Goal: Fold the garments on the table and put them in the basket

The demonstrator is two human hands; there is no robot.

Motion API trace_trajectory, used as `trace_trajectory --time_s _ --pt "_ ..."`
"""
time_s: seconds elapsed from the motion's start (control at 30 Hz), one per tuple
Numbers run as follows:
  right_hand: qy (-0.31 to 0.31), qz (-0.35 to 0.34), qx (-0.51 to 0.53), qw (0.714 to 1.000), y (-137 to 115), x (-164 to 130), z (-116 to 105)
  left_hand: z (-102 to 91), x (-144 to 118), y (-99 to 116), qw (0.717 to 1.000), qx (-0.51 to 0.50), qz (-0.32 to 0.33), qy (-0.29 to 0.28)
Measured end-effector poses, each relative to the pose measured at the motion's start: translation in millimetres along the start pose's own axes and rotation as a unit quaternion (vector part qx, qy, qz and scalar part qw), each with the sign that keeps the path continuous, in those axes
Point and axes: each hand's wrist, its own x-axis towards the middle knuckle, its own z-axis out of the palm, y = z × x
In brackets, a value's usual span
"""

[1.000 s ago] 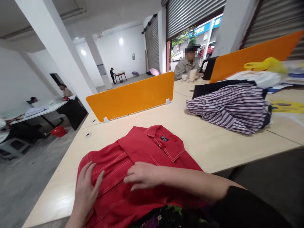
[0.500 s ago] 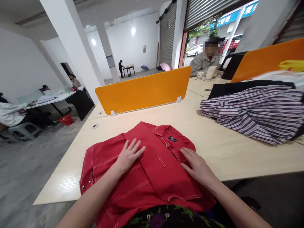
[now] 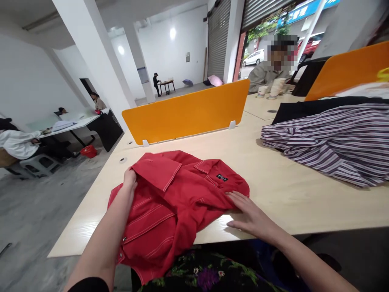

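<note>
A red jacket [image 3: 188, 190] with white stitching and a small black label lies partly folded in front of me. Its lower part hangs over the table's near edge by my lap. My left hand [image 3: 130, 179] is closed on the jacket's left side, holding a flap of cloth turned over; its fingertips are partly hidden by the fabric. On the right, my right hand [image 3: 251, 215] is open, with its fingers resting on the jacket's right edge and the thumb apart, above bare table.
An orange divider [image 3: 188, 113] stands across the pale table [image 3: 304, 207]. To the right lies a striped garment [image 3: 334, 142] on dark cloth. Stacked paper cups [image 3: 277, 88] stand near a person [image 3: 261, 77] opposite. Other people sit at a far table on the left.
My left hand has gone from lying flat on the jacket to gripping its left side. The folded-over panel has swung left and up. My right hand stays near the right edge.
</note>
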Motion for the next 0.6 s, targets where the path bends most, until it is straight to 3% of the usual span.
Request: trace_trajectory --time_s 0.17,0.27,0.33,0.4,0.47,0.53,0.6 --pt "0.073 -0.010 -0.019 0.997 3.5 54.0 -5.6 -52.3 -18.7 -21.2 0.998 0.024 -0.052 -0.005" --pt "0.087 0.069 -0.063 0.992 13.4 111.0 -21.5 -69.3 -42.9 -27.3 0.997 0.027 -0.054 -0.040" --pt "0.039 0.137 -0.140 0.980 8.4 144.7 -28.3 -74.8 -60.1 -28.6 0.994 0.046 -0.061 -0.083" --pt "0.003 0.153 -0.189 0.970 -13.2 163.8 -26.1 -76.7 -75.3 -29.2 0.988 0.077 -0.064 -0.122" --pt "-0.029 0.079 -0.181 0.980 -49.2 164.8 -14.0 -76.1 -85.9 -29.1 0.982 0.105 -0.046 -0.147" --pt "-0.107 -0.043 -0.151 0.982 -89.8 154.0 5.3 -74.6 -91.5 -27.1 0.977 0.130 -0.011 -0.170" --pt "-0.187 -0.073 -0.145 0.969 -122.6 142.9 26.1 -73.1 -93.5 -22.1 0.969 0.166 0.043 -0.179"
